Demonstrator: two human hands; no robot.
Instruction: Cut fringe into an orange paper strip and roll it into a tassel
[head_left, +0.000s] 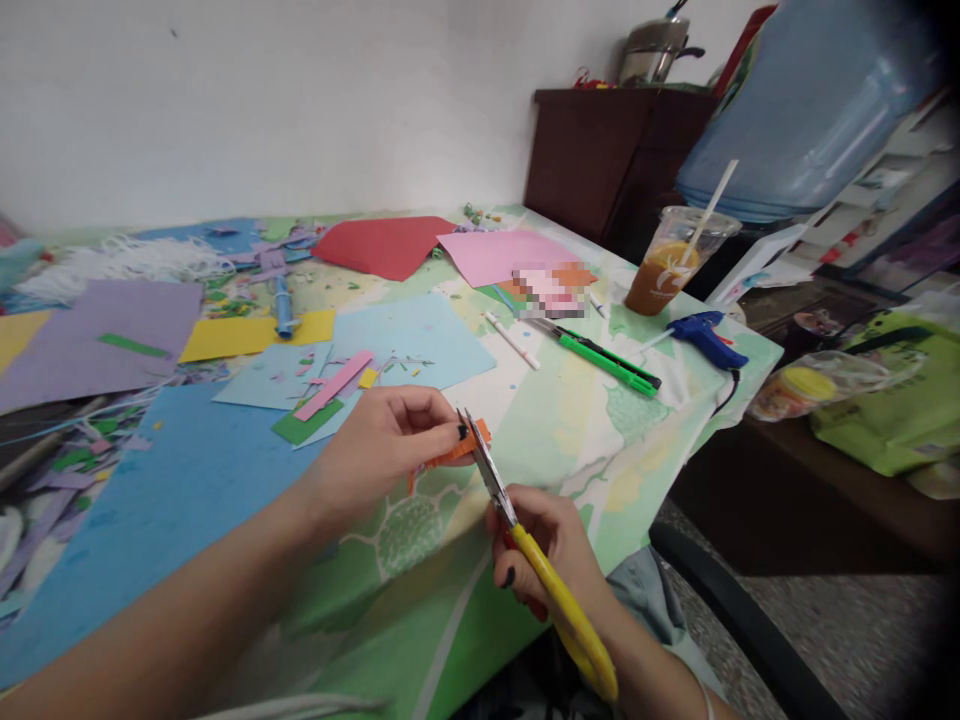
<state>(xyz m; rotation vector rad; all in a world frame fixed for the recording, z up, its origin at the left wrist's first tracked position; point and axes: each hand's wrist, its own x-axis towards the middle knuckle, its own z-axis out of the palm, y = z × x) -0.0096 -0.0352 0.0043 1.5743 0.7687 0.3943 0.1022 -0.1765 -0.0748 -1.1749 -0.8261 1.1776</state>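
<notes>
Head view: the left hand (390,430) is closed in a pinch on an orange paper strip (481,432), held above the tabletop (570,430). The strip's long axis slants gently up toward the right, and its right end sticks out beyond the fingertips. The right hand (559,530) grips the scissors (562,605) from below and to the right, with the blades pointing up and leftward — crosswise to the strip, near its free end. The left hand is the nearer one, touching the strip; the right is apart from it, reaching it only through the scissors. How far the blades are parted is hard to tell. Beyond the left hand lie a pink strip (337,385) and a green piece (304,425) — a green cutter (607,362) rests farther right
</notes>
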